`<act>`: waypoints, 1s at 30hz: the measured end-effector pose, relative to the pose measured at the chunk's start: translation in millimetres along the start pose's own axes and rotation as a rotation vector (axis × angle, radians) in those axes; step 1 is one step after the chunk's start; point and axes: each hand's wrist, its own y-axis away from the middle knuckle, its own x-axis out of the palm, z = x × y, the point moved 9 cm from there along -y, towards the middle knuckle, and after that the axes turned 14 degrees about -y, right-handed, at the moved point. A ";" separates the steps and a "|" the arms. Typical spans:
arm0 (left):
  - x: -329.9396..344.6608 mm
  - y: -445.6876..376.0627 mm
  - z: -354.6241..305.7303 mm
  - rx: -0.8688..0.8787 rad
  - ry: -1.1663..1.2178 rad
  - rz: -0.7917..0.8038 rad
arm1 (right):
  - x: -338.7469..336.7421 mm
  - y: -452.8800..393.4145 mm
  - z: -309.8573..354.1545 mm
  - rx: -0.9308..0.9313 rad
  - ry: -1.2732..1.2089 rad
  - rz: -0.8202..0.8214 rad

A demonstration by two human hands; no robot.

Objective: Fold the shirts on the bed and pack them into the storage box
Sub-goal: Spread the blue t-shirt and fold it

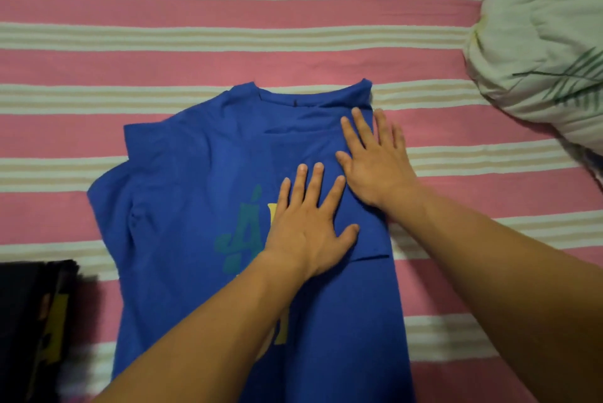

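- Blue T-shirt (195, 206) lies on the striped bed (228, 43), right side folded inward.
- My left hand (310, 223) and right hand (375, 167) press flat on the fold, fingers straight, grasping nothing.
- Risk: lifting off may let the flap spring open; dragging would bunch the fabric.
- Count: one blue shirt, one dark garment (36, 321) at left edge, one quilt (538, 43). No storage box in view.

A bedroom at home — a pink striped bedsheet (228, 11), a rumpled leaf-print quilt (538, 43).
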 end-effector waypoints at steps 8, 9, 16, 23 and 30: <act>-49.5 122.8 247.1 -0.780 0.181 -0.248 | 22.9 62.2 109.6 -0.121 -0.098 0.010; -40.0 133.0 271.2 -0.841 0.228 -0.156 | 37.1 64.5 108.1 -0.108 -0.069 0.052; -14.7 102.6 306.9 -0.838 0.241 0.192 | 56.0 60.6 104.1 -0.072 0.022 0.116; -59.2 144.6 327.7 -0.821 -0.005 0.233 | 49.3 57.6 106.4 -0.002 0.041 0.278; -15.9 199.3 338.1 -0.834 0.117 0.479 | -2.3 42.0 164.1 0.011 -0.040 0.206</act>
